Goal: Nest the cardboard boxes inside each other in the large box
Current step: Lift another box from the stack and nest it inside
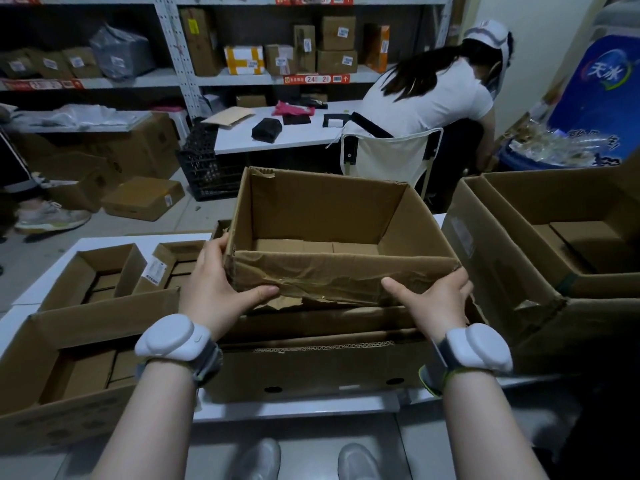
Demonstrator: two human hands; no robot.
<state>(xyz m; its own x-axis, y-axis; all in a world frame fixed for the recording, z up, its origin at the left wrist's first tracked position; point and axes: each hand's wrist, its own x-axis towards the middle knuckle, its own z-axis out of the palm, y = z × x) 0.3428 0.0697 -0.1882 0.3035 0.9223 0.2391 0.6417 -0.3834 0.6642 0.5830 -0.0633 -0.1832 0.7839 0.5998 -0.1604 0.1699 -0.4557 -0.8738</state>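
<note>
Snagging is the main risk. The cardboard box hangs just over the large box, and its near wall is badly creased, with a ragged strip of torn board along the lower edge. If it goes down tilted or off-centre, that torn edge or a bottom corner could catch on the rim below, or on the layers of board showing just inside that rim, and the weak wall could buckle. Too hard a squeeze from the thumbs could also fold the wall inward. The fit looks close, so it may well jam partway.

The left hand grips the near left corner, thumb laid across the front wall and fingers wrapped round the side. The right hand does the same at the near right corner. Both are closed on the board and carry the box above the large box, which sits at the near edge of the white table.

The held box is plain brown and open at the top. Its far left rim is rough, and nothing lies on its folded bottom flaps.
</note>
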